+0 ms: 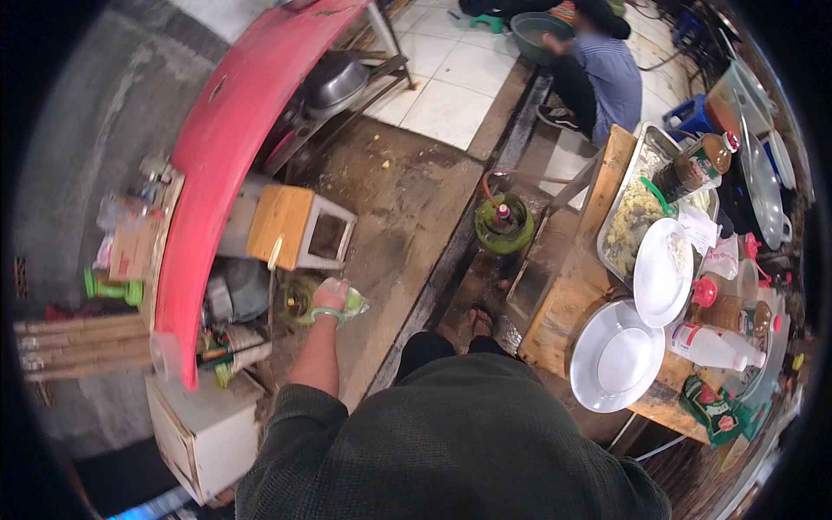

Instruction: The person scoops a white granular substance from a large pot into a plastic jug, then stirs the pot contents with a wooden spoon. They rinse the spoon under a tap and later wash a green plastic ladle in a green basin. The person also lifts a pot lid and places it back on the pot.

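Note:
My left hand (pixel 330 295), with a pale green bangle (pixel 328 314) at its wrist, is closed around a light green and clear plastic packet (pixel 355 304). It hangs over the floor, below the wooden-topped stool (pixel 279 224). My right hand is out of view. To the right, a wooden table (pixel 552 312) bears a round white plate (pixel 617 356), an oval white plate (pixel 662 273) with some pale crumbs, and a metal tray (pixel 608 240) of yellowish food with a green spoon (pixel 656 195). Bottles of brown liquid (pixel 705 162) stand or lie beside these.
A green gas cylinder (pixel 504 224) with a hose stands ahead in a low channel. A person (pixel 608 78) crouches by a grey-green basin (pixel 536 39). The red tabletop (pixel 227 149) runs along the left, with a white cabinet (pixel 208 429) near its lower end.

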Tool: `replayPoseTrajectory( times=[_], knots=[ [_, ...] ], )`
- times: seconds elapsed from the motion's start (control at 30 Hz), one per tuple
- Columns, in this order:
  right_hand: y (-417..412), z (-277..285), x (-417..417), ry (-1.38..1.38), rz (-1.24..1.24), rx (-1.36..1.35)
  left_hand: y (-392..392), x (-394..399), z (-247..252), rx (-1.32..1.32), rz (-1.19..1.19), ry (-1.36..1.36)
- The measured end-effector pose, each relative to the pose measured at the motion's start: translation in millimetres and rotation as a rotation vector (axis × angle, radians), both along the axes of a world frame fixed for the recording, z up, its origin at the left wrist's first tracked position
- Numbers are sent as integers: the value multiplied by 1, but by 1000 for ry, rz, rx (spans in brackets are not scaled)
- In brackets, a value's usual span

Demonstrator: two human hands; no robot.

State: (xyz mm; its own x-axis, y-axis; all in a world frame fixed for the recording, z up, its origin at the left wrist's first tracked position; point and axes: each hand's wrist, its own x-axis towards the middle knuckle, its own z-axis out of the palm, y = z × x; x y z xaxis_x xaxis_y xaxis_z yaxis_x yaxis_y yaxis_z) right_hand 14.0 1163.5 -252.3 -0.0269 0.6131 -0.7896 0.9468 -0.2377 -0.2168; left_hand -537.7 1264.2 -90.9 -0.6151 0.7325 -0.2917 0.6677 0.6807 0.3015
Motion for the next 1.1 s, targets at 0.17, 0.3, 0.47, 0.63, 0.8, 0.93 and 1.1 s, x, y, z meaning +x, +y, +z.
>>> replayPoseTrajectory(
  times=[0.17,0.3,0.47,0.63,0.8,0.93,1.1],
  knots=[
    [-17,11,-47,-89,-144,-26,79,-57,-16,113,-82,-78],
    [-35,28,-104,-161,-264,-80,171,-107,-18,236,-185,-126],
    [-36,47,-185,-176,-398,-170,269,-146,-19,325,-220,-328],
    [-14,31,-254,-178,-520,-197,359,-164,-38,279,-404,-226],
    [71,19,-263,-130,-473,-216,450,-165,-59,194,-591,-109],
    [191,29,-256,-130,-530,-12,529,-185,-61,87,-778,81],
    [361,47,-219,-66,-575,280,626,-196,-75,59,-561,-222]
  ],
)
